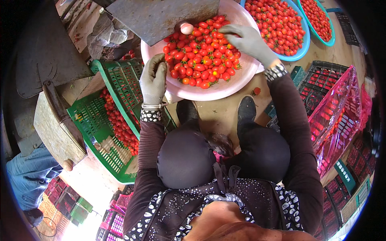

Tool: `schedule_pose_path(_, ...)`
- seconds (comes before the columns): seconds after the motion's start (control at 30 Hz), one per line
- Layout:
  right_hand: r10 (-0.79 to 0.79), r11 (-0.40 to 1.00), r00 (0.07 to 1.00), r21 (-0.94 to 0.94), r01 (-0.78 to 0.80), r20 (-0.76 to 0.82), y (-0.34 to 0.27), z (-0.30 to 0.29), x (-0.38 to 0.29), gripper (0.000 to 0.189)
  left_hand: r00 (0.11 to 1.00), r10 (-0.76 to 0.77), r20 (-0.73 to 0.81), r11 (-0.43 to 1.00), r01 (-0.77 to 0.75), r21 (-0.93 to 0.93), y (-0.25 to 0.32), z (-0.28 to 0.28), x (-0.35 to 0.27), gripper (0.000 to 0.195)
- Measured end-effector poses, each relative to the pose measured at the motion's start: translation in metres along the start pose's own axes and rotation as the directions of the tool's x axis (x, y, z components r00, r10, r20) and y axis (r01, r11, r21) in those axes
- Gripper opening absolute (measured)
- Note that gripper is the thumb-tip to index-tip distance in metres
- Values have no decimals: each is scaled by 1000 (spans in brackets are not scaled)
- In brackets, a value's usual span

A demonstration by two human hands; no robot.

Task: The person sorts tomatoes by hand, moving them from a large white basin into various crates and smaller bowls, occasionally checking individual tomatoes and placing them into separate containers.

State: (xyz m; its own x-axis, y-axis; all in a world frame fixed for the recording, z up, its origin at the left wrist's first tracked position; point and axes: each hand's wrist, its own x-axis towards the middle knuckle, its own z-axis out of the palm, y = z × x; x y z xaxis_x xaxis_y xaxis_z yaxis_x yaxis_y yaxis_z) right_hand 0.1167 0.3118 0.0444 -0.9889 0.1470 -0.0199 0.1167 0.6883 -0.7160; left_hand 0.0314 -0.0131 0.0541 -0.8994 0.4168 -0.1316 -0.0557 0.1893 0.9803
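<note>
Before me a pale pink basin [211, 95] holds many small red cherry tomatoes [199, 60], some with green calyxes. My left hand [153, 79], in a grey glove, is at the basin's left rim with its fingers curled. Whether anything is inside them is hidden. My right hand [247, 42], also gloved in grey, reaches over the right rim. Its fingertips are apart and at the tomatoes. A pale pinkish rounded thing [187, 28] shows at the far side of the heap, below a metal sheet [166, 18]; I cannot tell what it is.
Green plastic crates [90, 120] with tomatoes stand to my left. Two blue basins [291, 57] [330, 42] of tomatoes stand at far right. A black crate [324, 67] and a pink plastic-lined crate [334, 120] are right. Another person's jeans [33, 174] show at left.
</note>
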Motion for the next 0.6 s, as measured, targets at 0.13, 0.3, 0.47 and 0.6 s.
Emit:
schedule_pose_path(0.13, -11, 974, 972, -218, 64, 234, -7, 28, 35, 36, 999, 9, -48, 996, -13, -93, -2, -3, -2, 26)
schedule_pose_path(0.3, -3, 841, 940, -507, 187, 341, -3, 55, 46, 32, 999, 15, -48, 994, -20, -108, -3, -2, -2, 25)
schedule_pose_path(0.47, -7, 893, 968, -435, 119, 251, 3, 58, 38, 31, 1000, -10, -14, 991, 8, -134, 1, -1, -4, 25)
schedule_pose_path(0.6, 55, 977, 991, 198, -79, 124, -36, 32, 6, 35, 959, -266, 97, 890, 283, -356, 27, 5, -18, 41)
